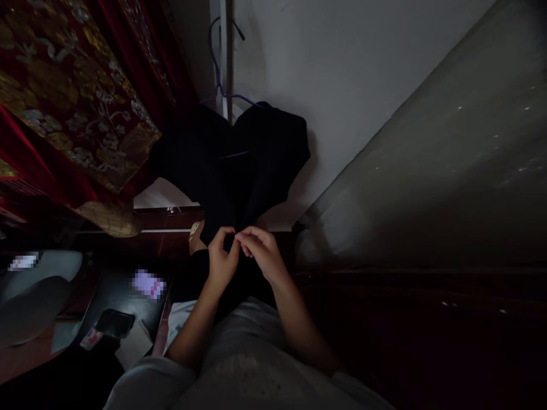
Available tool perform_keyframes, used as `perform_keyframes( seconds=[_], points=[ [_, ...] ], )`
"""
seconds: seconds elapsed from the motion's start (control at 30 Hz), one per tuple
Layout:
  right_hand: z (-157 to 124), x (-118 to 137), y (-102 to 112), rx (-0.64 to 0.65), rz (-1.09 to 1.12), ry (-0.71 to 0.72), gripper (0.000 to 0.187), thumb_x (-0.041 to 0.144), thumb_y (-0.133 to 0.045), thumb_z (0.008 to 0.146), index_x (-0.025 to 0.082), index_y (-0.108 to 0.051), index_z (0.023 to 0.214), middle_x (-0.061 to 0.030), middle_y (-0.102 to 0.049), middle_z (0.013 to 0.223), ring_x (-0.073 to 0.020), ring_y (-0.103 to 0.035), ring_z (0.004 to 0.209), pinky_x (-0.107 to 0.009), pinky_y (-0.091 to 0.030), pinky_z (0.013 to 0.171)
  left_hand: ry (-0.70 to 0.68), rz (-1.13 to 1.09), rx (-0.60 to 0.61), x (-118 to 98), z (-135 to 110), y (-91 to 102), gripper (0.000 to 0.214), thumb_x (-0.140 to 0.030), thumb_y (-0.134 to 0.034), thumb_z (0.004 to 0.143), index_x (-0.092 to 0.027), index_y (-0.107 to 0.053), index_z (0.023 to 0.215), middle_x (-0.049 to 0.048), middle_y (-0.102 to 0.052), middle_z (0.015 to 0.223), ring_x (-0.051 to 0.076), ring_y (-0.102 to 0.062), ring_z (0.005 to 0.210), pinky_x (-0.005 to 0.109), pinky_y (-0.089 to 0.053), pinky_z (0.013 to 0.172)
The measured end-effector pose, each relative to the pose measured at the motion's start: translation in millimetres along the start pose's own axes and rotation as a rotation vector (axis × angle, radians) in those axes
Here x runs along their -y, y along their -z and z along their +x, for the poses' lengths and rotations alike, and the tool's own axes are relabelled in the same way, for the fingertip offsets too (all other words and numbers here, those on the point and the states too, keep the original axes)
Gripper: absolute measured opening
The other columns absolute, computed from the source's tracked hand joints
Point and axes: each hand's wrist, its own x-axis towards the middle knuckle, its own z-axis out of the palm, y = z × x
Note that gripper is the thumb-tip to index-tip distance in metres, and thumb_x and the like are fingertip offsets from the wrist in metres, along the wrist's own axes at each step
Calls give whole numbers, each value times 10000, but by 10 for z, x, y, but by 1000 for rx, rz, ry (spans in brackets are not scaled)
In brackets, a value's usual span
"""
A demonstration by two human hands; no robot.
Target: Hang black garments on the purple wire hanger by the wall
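A black garment (pixel 273 154) hangs in front of me on a thin purple wire hanger (pixel 241 98), its neck open in a V. At the lower front of the garment my left hand (pixel 223 256) is closed, thumb and forefinger pinching the dark cloth. My right hand (pixel 261 247) meets it there, its fingertips pressed together on the garment's front edge. The fingertips of both hands nearly touch. Any small fastener between them is too dark to make out.
A grey upright pole (pixel 226 51) stands behind the hanger. Red cloth with gold and silver embroidery (pixel 85 91) hangs at left. Below it, a black table (pixel 98 296) bears a dark phone (pixel 115 323) and papers (pixel 133 344). A pale wall (pixel 342 68) rises behind.
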Motion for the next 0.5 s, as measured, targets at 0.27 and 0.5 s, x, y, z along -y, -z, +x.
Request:
perform_keyframes(
  seconds=[0.27,0.5],
  points=[
    [520,332,48,140,109,-63,347,472,-808,660,145,-716,726,58,-430,468,-56,-336,423,-230,-190,439,-86,143,10,106,113,120,107,-263,-610,970,-200,-573,892,12,-622,840,173,-605,818,269,-452,777],
    [1414,1181,-108,5,83,207,281,364,-794,834,148,-656,720,64,-434,514,-34,-346,425,-197,-191,413,2,228,64,393,156,156,103,-241,-598,945,-197,-552,864,0,-593,788,173,-580,763,269,-431,754]
  ],
)
